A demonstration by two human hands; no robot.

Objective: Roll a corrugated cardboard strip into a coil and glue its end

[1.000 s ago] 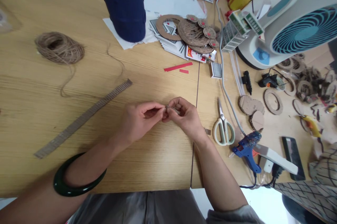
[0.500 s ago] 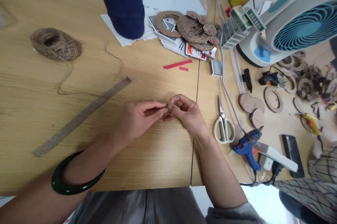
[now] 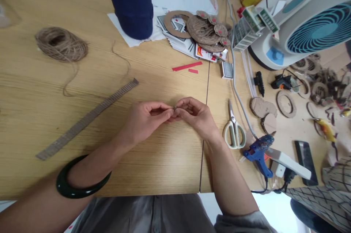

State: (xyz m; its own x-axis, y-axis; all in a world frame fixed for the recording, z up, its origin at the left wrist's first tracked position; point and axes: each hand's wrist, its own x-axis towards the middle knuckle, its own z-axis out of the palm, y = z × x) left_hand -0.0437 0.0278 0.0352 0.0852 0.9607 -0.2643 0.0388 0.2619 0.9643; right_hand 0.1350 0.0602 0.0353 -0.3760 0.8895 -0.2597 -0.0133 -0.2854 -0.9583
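My left hand and my right hand meet above the table, thumbs and fingertips pinched together. Between them sits a tiny brownish piece, mostly covered by the fingertips; its kind does not show. To the left lies a long strip of corrugated cardboard, set at a slant. A coil of brown twine rests farther back, its loose end trailing toward the strip. Two red paper strips lie beyond my hands. Scissors with pale handles lie right of my right hand.
A blue glue gun lies by a white power strip at right. Cardboard rings and discs lie behind it. A fan stands at the back right, a dark blue container at the back. A grey cable crosses the table.
The whole view has shifted slightly to the right. Both hands stay pinched together, with only a small change in the fingers' position around the tiny piece.
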